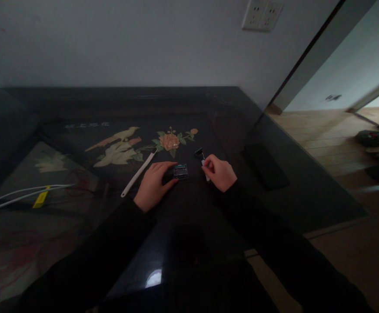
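Two bare hands work at the middle of a dark glossy table [209, 226] inlaid with a bird and a peach-coloured flower. The left hand [153, 184] lies flat, fingers loosely spread, its fingertips pressing down beside a small dark rectangular metal-framed part [180, 171], which rests on the tabletop between the two hands. The right hand [221, 173] is curled closed around a short white-handled tool with a small black head [200, 154], the head pointing away from the person (what kind of tool it is cannot be made out in the dim light). A long white plastic strip [137, 174] lies just left of the left hand; two white cables with a yellow tag [41, 198] trail off to the far left, and a flat black rectangular object [266, 166] sits well apart on the right. On so slick a surface, the little part, held only by fingertips, could skid away under a push from the tool.
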`<state>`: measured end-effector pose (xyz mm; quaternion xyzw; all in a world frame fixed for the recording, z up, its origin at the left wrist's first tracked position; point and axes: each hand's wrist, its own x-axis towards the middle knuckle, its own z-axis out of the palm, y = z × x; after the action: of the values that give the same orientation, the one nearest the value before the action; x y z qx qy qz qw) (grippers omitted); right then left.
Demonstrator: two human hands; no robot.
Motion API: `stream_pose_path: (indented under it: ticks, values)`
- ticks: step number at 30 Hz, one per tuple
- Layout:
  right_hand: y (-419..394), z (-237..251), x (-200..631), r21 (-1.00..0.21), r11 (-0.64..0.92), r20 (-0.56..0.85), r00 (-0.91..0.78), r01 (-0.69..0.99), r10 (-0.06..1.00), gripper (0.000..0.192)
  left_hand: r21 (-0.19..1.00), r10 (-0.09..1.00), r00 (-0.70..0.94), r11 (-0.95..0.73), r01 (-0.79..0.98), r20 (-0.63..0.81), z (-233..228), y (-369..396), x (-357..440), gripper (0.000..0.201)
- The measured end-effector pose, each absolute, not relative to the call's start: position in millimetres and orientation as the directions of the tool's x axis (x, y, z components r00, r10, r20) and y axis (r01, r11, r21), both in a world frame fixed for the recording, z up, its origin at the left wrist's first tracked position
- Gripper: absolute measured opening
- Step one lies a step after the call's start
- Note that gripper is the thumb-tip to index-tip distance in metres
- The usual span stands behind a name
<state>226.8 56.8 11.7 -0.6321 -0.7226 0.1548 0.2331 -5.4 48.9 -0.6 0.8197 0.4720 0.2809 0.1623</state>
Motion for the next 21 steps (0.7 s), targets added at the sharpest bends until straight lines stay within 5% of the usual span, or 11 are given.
stream_pose_path:
  ticks: [21]
  values:
    - [55.1,16.8,232.1,-0.531,0.204,0.244,-0.082,0.822,0.966,0.011,0.57,0.847,0.463,-0.522,0.634,0.26,6.4,38.7,-10.8,0.038]
